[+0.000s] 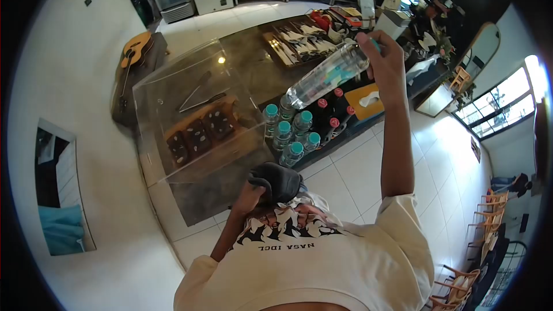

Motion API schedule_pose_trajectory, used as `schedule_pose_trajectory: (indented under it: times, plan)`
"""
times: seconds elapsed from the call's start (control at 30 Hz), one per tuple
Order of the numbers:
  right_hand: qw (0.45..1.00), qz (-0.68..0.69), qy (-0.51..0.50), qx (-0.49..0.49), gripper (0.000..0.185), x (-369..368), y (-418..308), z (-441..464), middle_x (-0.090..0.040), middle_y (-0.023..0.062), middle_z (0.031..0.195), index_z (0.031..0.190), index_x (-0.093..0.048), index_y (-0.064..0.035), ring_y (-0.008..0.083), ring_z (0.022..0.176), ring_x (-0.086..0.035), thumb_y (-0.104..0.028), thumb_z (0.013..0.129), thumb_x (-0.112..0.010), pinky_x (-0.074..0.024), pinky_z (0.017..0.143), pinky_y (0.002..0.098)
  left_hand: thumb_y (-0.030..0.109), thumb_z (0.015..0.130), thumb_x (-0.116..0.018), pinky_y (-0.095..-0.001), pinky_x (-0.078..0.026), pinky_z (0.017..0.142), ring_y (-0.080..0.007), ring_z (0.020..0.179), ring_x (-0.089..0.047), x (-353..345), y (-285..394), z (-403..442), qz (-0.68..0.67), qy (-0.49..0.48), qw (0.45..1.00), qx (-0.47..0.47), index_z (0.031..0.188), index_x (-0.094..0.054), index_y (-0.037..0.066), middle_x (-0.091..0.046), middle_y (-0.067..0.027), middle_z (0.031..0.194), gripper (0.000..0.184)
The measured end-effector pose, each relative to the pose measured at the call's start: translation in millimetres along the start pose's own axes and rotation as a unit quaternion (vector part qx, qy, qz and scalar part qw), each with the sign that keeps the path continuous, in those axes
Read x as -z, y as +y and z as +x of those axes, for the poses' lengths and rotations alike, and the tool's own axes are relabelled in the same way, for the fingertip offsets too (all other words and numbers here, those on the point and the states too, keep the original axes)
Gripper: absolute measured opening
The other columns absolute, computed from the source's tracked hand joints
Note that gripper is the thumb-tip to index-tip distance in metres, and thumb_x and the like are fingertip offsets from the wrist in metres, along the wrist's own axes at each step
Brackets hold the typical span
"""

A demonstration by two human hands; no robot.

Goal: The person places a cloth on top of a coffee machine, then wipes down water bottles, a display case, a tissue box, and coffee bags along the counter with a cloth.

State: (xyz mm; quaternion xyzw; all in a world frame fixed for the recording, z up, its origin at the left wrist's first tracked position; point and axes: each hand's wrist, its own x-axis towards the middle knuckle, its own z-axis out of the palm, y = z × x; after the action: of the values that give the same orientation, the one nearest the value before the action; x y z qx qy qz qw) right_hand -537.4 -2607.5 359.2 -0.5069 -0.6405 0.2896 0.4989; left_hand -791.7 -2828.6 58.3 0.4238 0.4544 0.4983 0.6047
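My right hand (385, 63) is raised over the counter, its fingers closed round the capped top of a clear plastic water bottle (328, 78). The bottle is tilted, its base pointing down and left above several upright water bottles (282, 132) with teal caps. Several dark bottles with red caps (334, 122) stand beside them. Close to my body, my left hand (250, 196) is closed on the edge of a black bag (277, 181), soft and rounded; its lower part is hidden against my shirt.
A clear display box (150, 101) covers dark loaves (199, 135) on a wooden board and tongs (201, 102). A tray of wrapped cutlery (282, 55) lies farther back. An orange-brown board (364, 101) sits at the counter's right edge. A guitar (134, 52) rests at left.
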Motion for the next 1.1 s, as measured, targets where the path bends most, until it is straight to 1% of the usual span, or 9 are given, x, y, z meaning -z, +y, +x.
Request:
schedule_pose_trajectory:
  times: [0.07,0.13,0.23,0.3,0.37,0.53,0.67,0.73,1.1]
  plan:
    - [1.000,0.009,-0.023,0.016,0.030,-13,16,26,-0.048,-0.0062,0.060,0.085,-0.062,-0.0072,0.0016,0.046,-0.039,-0.036,0.090,-0.068,-0.0311,0.043,0.0188,0.003,0.083,-0.059,-0.0304,-0.048,0.093,-0.0145,0.103,-0.058,9,-10,2,0.113,-0.031,0.990,-0.079,0.130,-0.048,0.000,-0.060,-0.0051,0.112,0.049]
    - [0.997,-0.004,-0.054,0.046,0.029,-30,32,52,-0.049,-0.0052,0.058,0.086,-0.063,-0.0072,0.0022,0.042,-0.040,-0.035,0.088,-0.070,-0.0308,0.040,0.0196,0.003,0.080,-0.061,-0.0317,-0.046,0.097,-0.0154,0.109,-0.057,4,-6,8,-0.152,-0.068,0.986,0.033,0.133,-0.045,-0.002,-0.059,-0.0063,0.118,0.056]
    - [0.992,-0.041,-0.096,0.066,0.032,-56,47,70,-0.051,-0.0041,0.057,0.087,-0.064,-0.0058,0.0026,0.040,-0.040,-0.036,0.086,-0.073,-0.0290,0.039,0.0207,0.005,0.079,-0.064,-0.0322,-0.044,0.100,-0.0156,0.113,-0.056,-3,11,4,0.017,-0.024,0.999,-0.017,0.135,-0.045,-0.003,-0.059,-0.0083,0.122,0.060]
    - [0.985,-0.074,-0.089,0.130,0.039,-75,61,84,-0.052,-0.0018,0.056,0.085,-0.064,-0.0044,0.0055,0.043,-0.045,-0.041,0.081,-0.076,-0.0342,0.041,0.0254,0.007,0.079,-0.066,-0.0328,-0.044,0.100,-0.0165,0.114,-0.056,-12,5,16,-0.114,-0.034,0.992,-0.029,0.136,-0.044,-0.003,-0.058,-0.0090,0.125,0.062]
    - [0.942,-0.219,-0.106,0.232,0.045,-92,68,90,-0.056,0.0025,0.059,0.081,-0.063,-0.0030,0.0100,0.051,-0.052,-0.045,0.077,-0.079,-0.0412,0.048,0.0300,0.008,0.078,-0.069,-0.0334,-0.043,0.101,-0.0174,0.115,-0.056,-16,-12,22,-0.248,-0.043,0.967,-0.042,0.136,-0.044,-0.003,-0.058,-0.0097,0.128,0.064]
    - [0.887,-0.348,-0.228,0.201,0.058,-132,84,96,-0.065,0.0107,0.072,0.080,-0.066,-0.0054,0.0299,0.073,-0.066,-0.062,0.070,-0.074,-0.0492,0.066,0.0422,0.010,0.078,-0.074,-0.0353,-0.040,0.104,-0.0198,0.119,-0.053,-23,-29,28,-0.254,-0.052,0.965,-0.036,0.139,-0.043,0.000,-0.056,-0.0088,0.131,0.069]
    - [0.855,-0.369,-0.271,0.244,0.057,-151,114,98,-0.066,0.0111,0.071,0.078,-0.065,-0.0068,0.0304,0.072,-0.066,-0.064,0.072,-0.071,-0.0488,0.070,0.0426,0.010,0.077,-0.074,-0.0354,-0.040,0.105,-0.0197,0.121,-0.052,-42,-5,34,-0.254,-0.029,0.966,-0.042,0.140,-0.043,0.000,-0.055,-0.0091,0.132,0.071]
    - [0.855,-0.357,-0.292,0.236,0.059,-158,124,96,-0.066,0.0111,0.071,0.077,-0.065,-0.0065,0.0303,0.072,-0.066,-0.065,0.072,-0.069,-0.0489,0.068,0.0426,0.012,0.061,-0.076,-0.0330,-0.048,0.086,-0.0194,0.092,-0.060,-61,25,37,-0.286,0.054,0.956,-0.040,0.117,-0.056,-0.004,-0.064,-0.0100,0.101,0.061]
    - [0.792,-0.399,-0.380,0.263,0.065,-198,132,64,-0.066,0.0169,0.070,0.072,-0.068,-0.0008,0.0334,0.066,-0.067,-0.065,0.077,-0.061,-0.0528,0.060,0.0430,0.007,0.062,-0.072,-0.0323,-0.048,0.088,-0.0199,0.097,-0.060,-50,11,30,-0.212,0.056,0.976,0.006,0.117,-0.057,-0.004,-0.064,-0.0093,0.106,0.059]
